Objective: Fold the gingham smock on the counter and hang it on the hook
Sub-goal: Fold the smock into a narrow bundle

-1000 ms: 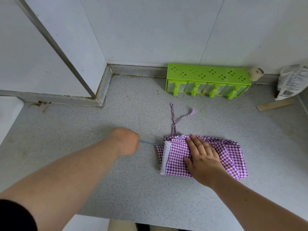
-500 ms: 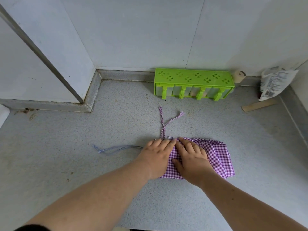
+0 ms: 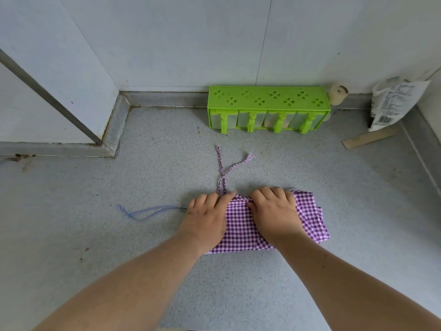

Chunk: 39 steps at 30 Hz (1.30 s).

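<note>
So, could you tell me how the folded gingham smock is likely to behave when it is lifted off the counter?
The gingham smock looks thin and floppy, so its folds will probably sag open. Its ties lie loose and would likely dangle. It seems light.

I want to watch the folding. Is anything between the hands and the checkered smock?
No. Both the left hand and the right hand rest directly on the gingham smock, fingers curled at its far edge. The hook is not in view.

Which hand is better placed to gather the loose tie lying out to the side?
Left. The left hand lies at the smock's end where the blue tie trails out.
</note>
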Each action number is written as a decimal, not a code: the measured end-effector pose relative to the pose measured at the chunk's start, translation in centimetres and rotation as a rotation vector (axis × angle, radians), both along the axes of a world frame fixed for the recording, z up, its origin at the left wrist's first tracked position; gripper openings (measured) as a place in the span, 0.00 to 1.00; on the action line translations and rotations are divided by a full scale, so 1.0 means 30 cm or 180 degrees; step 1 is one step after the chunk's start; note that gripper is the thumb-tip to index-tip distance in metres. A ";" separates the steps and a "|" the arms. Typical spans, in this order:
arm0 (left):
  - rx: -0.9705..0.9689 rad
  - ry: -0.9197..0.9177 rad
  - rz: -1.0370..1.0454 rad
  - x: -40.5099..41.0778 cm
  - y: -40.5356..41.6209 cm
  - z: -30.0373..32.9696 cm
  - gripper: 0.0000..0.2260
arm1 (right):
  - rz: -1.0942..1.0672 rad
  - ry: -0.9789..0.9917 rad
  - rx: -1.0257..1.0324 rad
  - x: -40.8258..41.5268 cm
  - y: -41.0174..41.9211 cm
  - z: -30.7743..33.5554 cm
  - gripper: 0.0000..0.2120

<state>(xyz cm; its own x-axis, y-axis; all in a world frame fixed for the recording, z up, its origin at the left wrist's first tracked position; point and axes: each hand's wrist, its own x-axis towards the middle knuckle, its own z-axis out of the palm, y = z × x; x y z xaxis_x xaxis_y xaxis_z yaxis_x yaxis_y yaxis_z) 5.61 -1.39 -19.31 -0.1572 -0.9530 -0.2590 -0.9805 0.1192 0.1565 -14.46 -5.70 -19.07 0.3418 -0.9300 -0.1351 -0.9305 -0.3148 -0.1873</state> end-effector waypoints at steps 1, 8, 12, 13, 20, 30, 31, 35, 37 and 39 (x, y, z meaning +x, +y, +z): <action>-0.0005 0.0042 0.0016 0.002 0.000 -0.006 0.28 | 0.0032 0.0001 0.0014 0.002 -0.008 0.005 0.15; -0.0315 0.0290 0.0218 0.008 0.001 -0.047 0.25 | 0.0760 0.0225 0.0096 0.059 -0.072 0.067 0.20; -0.0669 0.0422 0.0326 0.010 0.011 -0.082 0.18 | 0.1120 0.0151 0.0448 0.133 -0.157 0.114 0.20; -0.0770 0.0472 0.0367 0.018 0.014 -0.092 0.17 | 0.1205 0.0166 0.0468 0.153 -0.178 0.116 0.19; -0.0715 0.0709 0.0355 0.028 0.009 -0.098 0.18 | 0.1600 0.0543 0.0038 0.154 -0.233 0.127 0.14; -0.0849 0.0885 0.0285 0.033 0.008 -0.087 0.17 | 0.1372 0.0658 0.0264 0.073 -0.284 0.183 0.08; -0.0848 0.0898 0.0300 0.034 0.008 -0.088 0.16 | 0.1330 0.0722 0.0282 0.071 -0.293 0.189 0.08; -0.0785 0.0910 0.0405 0.031 0.002 -0.087 0.14 | 0.0842 0.0926 0.0230 0.048 -0.328 0.219 0.07; -0.0764 0.0911 0.0441 0.029 -0.002 -0.085 0.14 | 0.0728 0.0969 0.0250 0.060 -0.302 0.241 0.06; -0.0775 0.0911 0.0445 0.029 -0.001 -0.087 0.14 | 0.0685 0.0912 0.0427 0.100 -0.247 0.259 0.08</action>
